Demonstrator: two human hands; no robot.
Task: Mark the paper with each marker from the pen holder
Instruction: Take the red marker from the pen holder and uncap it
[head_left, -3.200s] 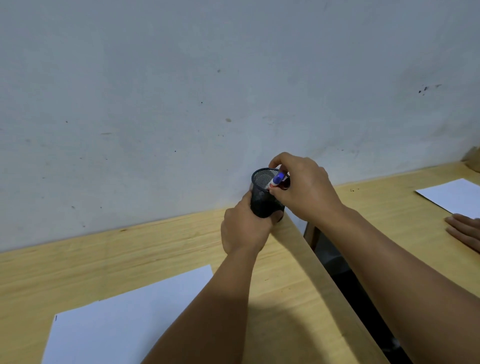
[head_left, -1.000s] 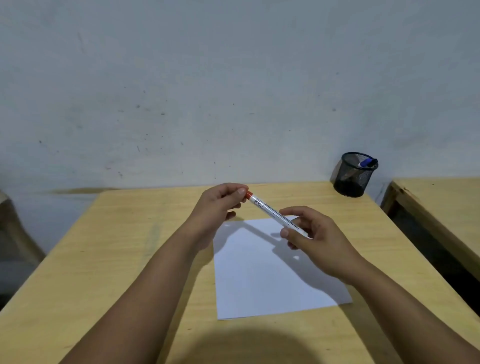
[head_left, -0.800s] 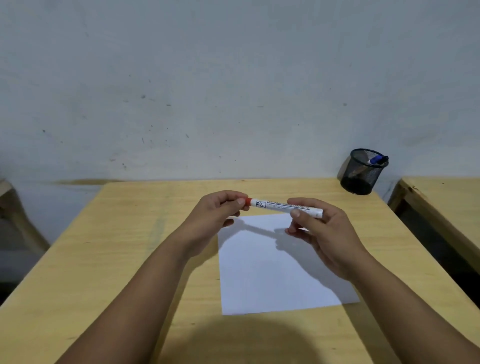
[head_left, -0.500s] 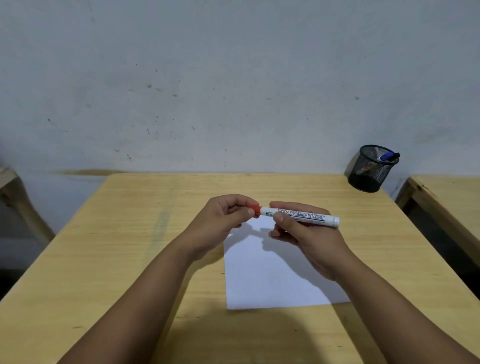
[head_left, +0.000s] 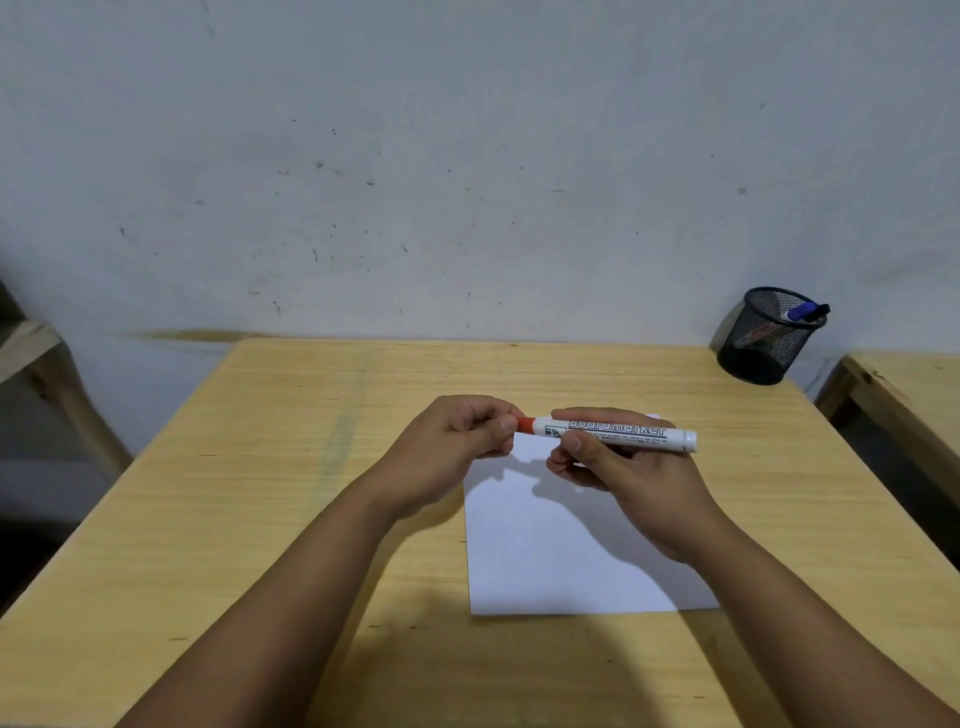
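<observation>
A white board marker with a red cap lies level above the far edge of a white sheet of paper. My right hand grips the marker's barrel. My left hand pinches the red cap, which sits on the marker. A black mesh pen holder stands at the table's far right corner with a blue-capped marker leaning out of it.
The wooden table reaches a grey wall behind. A second wooden table stands to the right across a dark gap. Part of a wooden frame shows at the far left.
Earlier both hands were at the pen holder. Since then the red-capped marker has come over the paper, turned from tilted to level, and my left hand has closed on its cap.
</observation>
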